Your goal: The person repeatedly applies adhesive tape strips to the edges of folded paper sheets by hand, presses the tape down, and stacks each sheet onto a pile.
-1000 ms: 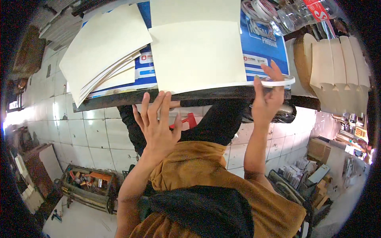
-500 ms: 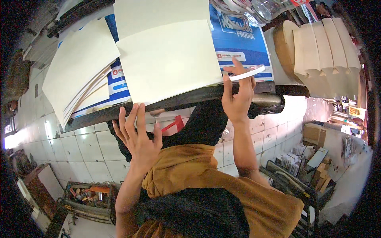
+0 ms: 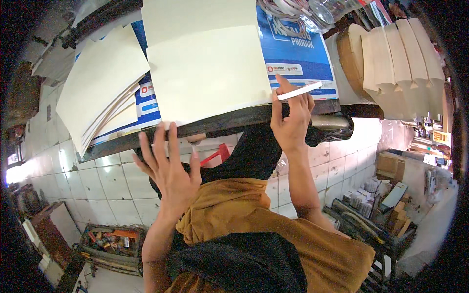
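Cream sheets (image 3: pixel 105 80) lie in a loose fan at ten o'clock, their lower corners spread apart and reaching the dark table edge (image 3: pixel 224 122). Towards eight o'clock, well below them, a dark-framed tray (image 3: pixel 107 257) carries a jumble of small items too blurred to name singly; white floor tiles (image 3: pixel 112 181) stretch out above it.

Between eight and nine o'clock, the person's left hand (image 3: pixel 172 168) grasps nothing. Its fingers are spread, with two fingertips at the near left corner of a large pale sheet (image 3: pixel 210 73); whether they press on the paper cannot be told. That sheet lies flat towards eleven and twelve o'clock, its far part overlapping another pale sheet (image 3: pixel 200 19). Just below the centre, a red object (image 3: pixel 215 157) shows under the table. A brown garment (image 3: pixel 220 205) fills much of six o'clock.

At two o'clock the right hand (image 3: pixel 293 119) grips a thin white ring (image 3: pixel 300 91), seen nearly edge-on and tilted up to the right. The thumb tip is just beside the sheet's near right corner. Towards one o'clock, a printed blue sheet (image 3: pixel 304 54) lies under the pale paper, with a clear plastic bottle (image 3: pixel 328 12) beyond. Thick cream paper blocks (image 3: pixel 400 68) stand side by side at two o'clock, farther out.
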{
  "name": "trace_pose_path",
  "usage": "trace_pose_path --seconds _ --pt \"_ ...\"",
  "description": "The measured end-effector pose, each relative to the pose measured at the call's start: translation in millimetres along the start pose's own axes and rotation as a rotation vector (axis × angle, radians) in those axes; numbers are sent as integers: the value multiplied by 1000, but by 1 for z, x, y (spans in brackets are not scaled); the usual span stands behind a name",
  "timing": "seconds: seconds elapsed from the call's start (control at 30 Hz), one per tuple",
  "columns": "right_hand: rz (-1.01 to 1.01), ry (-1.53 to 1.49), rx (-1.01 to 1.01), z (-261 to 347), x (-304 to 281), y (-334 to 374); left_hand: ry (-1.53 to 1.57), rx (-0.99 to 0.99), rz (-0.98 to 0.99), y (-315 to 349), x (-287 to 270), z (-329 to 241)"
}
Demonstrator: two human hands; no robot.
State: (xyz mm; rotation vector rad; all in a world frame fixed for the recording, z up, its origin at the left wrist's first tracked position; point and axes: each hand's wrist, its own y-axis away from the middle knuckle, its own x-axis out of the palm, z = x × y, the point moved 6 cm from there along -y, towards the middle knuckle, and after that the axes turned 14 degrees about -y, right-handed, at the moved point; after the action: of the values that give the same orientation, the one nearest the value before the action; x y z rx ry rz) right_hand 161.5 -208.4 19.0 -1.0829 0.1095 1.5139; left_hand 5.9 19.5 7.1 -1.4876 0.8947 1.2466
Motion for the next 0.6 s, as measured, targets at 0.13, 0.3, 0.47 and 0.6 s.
trace_pose_path --seconds 0.13,0.3,0.47,0.6 --pt "16 -97 -12 19 7 12 -64 -123 12 -35 -17 4" --pt "-41 -176 49 35 10 19 208 164 -61 -71 -11 -72" --pt "-90 -183 123 40 -18 21 157 199 -20 -74 10 -91" --pt "-59 -204 87 36 -19 24 136 169 -21 -74 9 -94"
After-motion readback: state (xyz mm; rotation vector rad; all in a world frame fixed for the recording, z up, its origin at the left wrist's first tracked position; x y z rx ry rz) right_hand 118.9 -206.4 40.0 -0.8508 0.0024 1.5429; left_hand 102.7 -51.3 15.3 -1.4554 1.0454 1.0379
